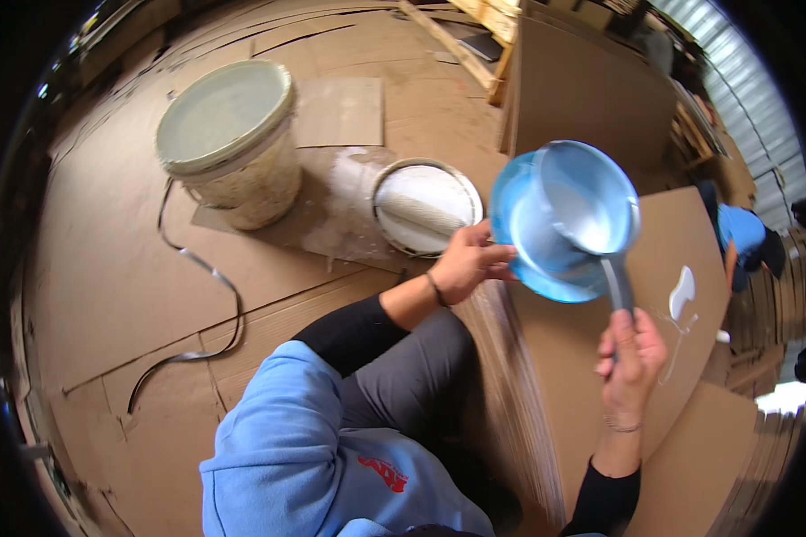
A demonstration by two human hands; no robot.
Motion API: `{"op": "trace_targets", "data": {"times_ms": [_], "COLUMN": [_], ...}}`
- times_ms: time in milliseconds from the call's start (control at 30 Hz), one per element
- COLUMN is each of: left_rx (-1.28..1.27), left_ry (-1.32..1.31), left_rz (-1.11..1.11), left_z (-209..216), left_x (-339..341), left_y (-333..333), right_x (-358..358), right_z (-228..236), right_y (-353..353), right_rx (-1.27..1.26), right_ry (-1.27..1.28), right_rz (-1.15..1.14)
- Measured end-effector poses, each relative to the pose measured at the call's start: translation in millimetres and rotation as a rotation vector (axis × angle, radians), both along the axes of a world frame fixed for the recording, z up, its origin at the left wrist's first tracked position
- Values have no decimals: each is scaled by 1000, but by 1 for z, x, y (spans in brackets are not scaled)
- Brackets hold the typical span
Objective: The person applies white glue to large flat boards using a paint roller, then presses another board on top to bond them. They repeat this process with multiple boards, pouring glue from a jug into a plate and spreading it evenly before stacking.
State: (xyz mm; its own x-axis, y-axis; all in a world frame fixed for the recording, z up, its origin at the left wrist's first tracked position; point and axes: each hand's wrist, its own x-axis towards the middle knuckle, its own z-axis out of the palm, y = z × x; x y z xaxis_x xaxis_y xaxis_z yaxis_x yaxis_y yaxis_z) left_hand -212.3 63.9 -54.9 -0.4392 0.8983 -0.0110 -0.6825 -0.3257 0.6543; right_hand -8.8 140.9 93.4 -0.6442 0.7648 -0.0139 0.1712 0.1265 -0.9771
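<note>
My right hand (pixel 633 353) grips the grey handle of a blue dipper (pixel 591 192). The dipper is tilted, and its inside looks whitish. Behind and below it is a round blue dish (pixel 510 192). My left hand (pixel 470 264) has its fingers closed at the dish's near-left rim; the dipper partly covers this dish. A small round tub (pixel 378 224) of white stuff sits just beyond my left hand, with a pale roller-like piece (pixel 421 215) lying across it. White liquid (pixel 682 294) forms a small puddle and thin trails on cardboard beside my right hand.
A large stained bucket (pixel 251 179) stands at far left, near a dark strap (pixel 228 291) on the cardboard floor (pixel 107 295). Cardboard sheets (pixel 591 85) lean upright at the back, by a wooden pallet (pixel 493 27). Another person (pixel 741 234) bends at the right.
</note>
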Motion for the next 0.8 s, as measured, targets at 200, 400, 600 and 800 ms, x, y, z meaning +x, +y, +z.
{"op": "trace_targets", "data": {"times_ms": [200, 400, 600, 800], "left_rx": [-262, -556, -619, -1003], "left_ry": [79, -83, -223, 282], "left_rz": [323, 494, 602, 717], "left_z": [-90, -199, -293, -335], "left_x": [-88, -136, -158, -133], "left_y": [-136, -219, -233, -241], "right_x": [-96, -153, -170, -187], "right_z": [-109, -238, -348, -425], "right_y": [-54, -70, -35, -52], "right_rx": [-87, -175, -202, -148], "right_ry": [-33, -231, -615, -874], "right_rz": [451, 508, 338, 281]}}
